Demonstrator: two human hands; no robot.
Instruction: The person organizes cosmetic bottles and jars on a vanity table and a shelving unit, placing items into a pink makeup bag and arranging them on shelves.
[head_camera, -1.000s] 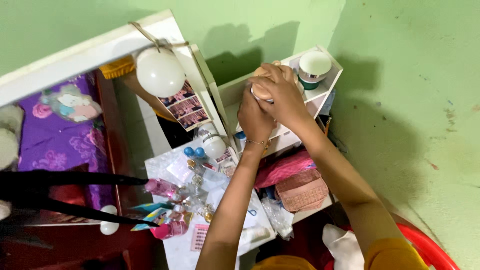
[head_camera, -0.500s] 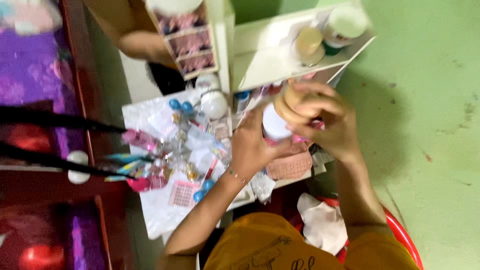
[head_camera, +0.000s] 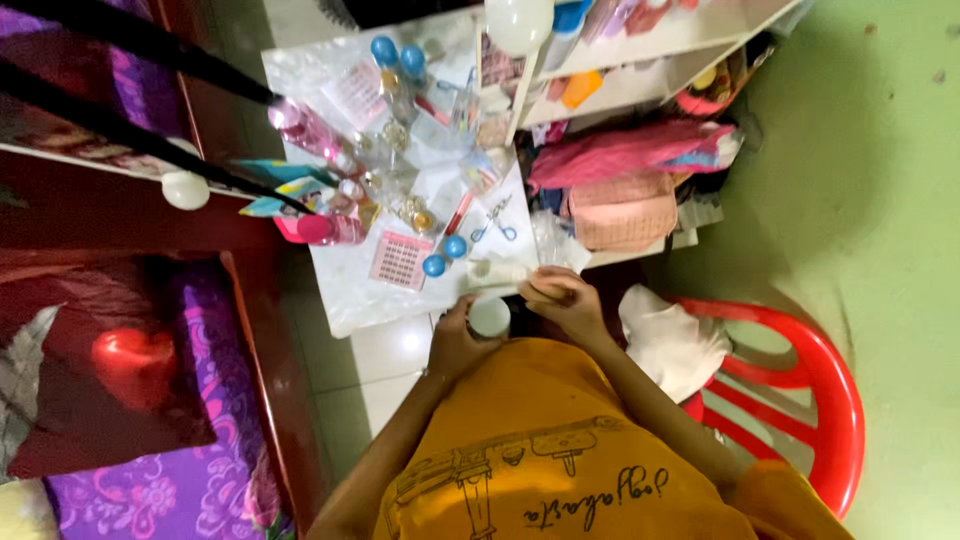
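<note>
your left hand is closed around a small round white plastic jar, held close to your chest, just below the edge of the cluttered white table. your right hand pinches a pale lid-like piece just beside the jar. blue-capped bottles, small scissors and a pink woven basket lie near; a red plastic chair stands at your right.
</note>
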